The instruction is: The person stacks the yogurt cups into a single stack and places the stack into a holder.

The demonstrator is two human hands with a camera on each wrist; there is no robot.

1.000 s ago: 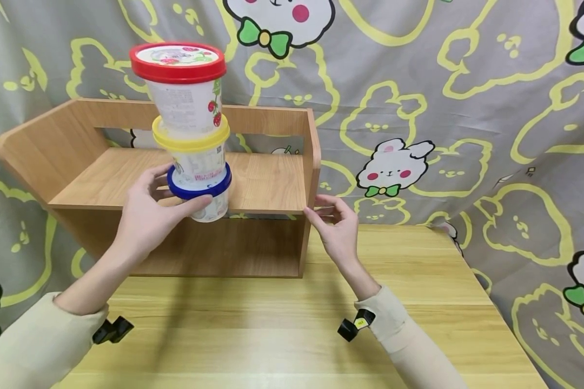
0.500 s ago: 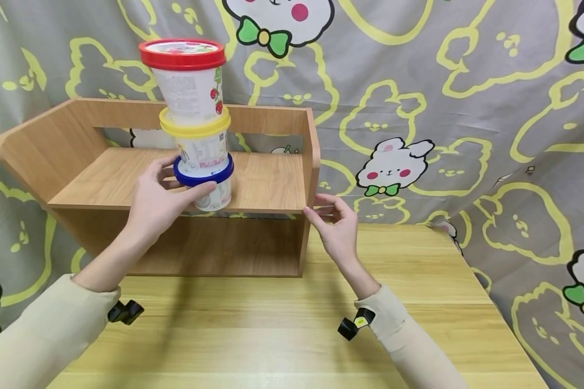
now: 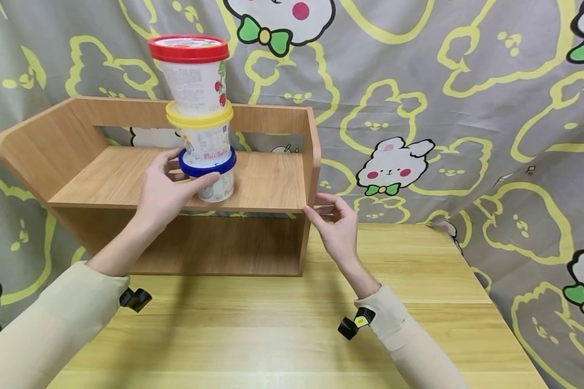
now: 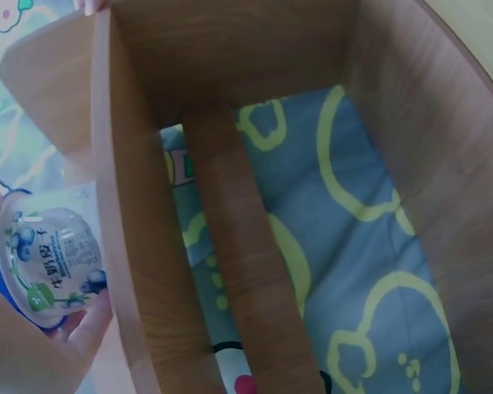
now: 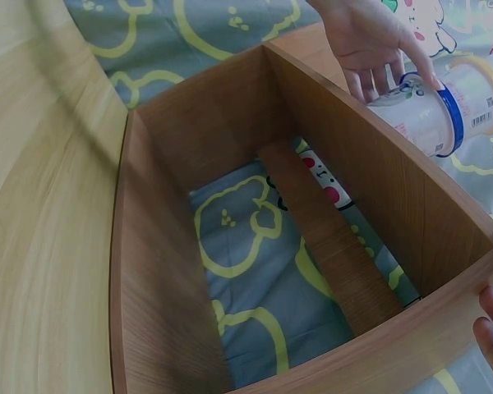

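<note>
Three white tubs stand stacked upright at the upper board of a wooden shelf point(image 3: 272, 178). On top is the red-lidded tub point(image 3: 194, 86) with strawberry pictures, then the yellow-lidded tub point(image 3: 208, 141). Lowest comes the blue-lidded tub point(image 3: 219, 189); blueberries show on this tub point(image 4: 53, 254) in the left wrist view. My left hand point(image 3: 161, 189) grips it around its blue lid, thumb in front. Whether its base touches the board I cannot tell. My right hand point(image 3: 338, 227) holds the shelf's right side panel, thumb at the front edge, other fingers on the outer side.
Below the upper board is an open lower compartment point(image 3: 224, 246). The shelf stands on a light wooden table point(image 3: 292, 324). A grey curtain point(image 3: 379, 70) with cartoon figures hangs behind and to the right. A raised left side panel point(image 3: 53, 146) bounds the shelf.
My left hand has carried the stack of tubs slightly right and farther in over the upper board. The right hand keeps its place on the side panel.
</note>
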